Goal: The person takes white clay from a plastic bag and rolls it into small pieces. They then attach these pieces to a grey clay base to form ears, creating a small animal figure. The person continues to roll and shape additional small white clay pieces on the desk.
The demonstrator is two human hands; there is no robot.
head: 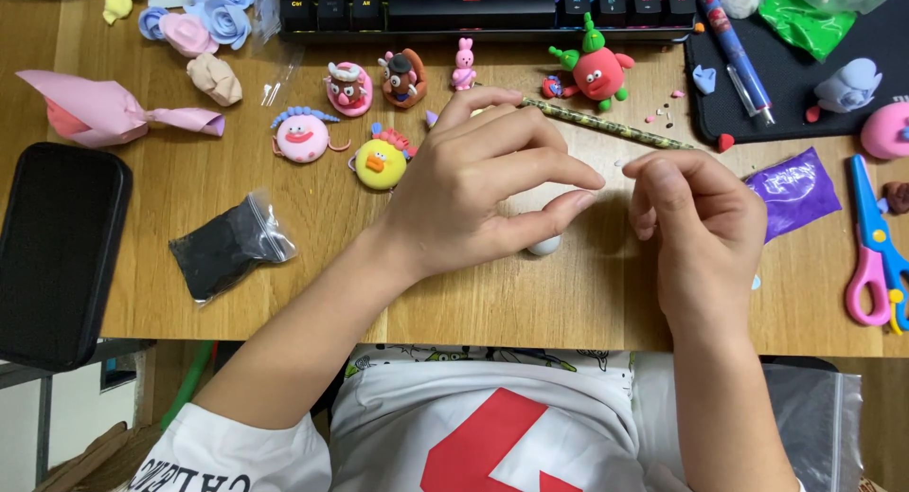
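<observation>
**White clay ball parked under your left hand, fingertips nearly meeting**

White clay, a small ball [544,246], lies on the wooden bench [530,307] just below your left hand [473,184], partly hidden under the thumb. That hand hovers over it with thumb and forefinger drawn close at their tips; whether a crumb of clay sits between them is too small to tell. Your right hand [701,222], at three o'clock from the left, has its fingers curled together and its fingertips [653,175] pointing toward the left hand's, close but apart. I cannot tell if it pinches anything either.

Around you, from the ball:
- at eleven o'clock, the yellow round clay face [381,163] and the pink round one [303,135];
- at twelve to one o'clock, the patterned pencil [606,127] lying slantwise, and beyond it the red radish-like figure [598,71] before the keyboard [473,7];
- at three o'clock, the purple clay packet [793,191] and the blue and pink scissors [876,250];
- at nine o'clock, the bag of black clay [227,248] and the black phone [52,250].

Risks, as I judge them: your left palm could flatten or roll the ball, since it sits free on the wood. Your left wrist passes close to the yellow face and could dent it. Coloured crumbs near the pencil could stain white clay.
</observation>
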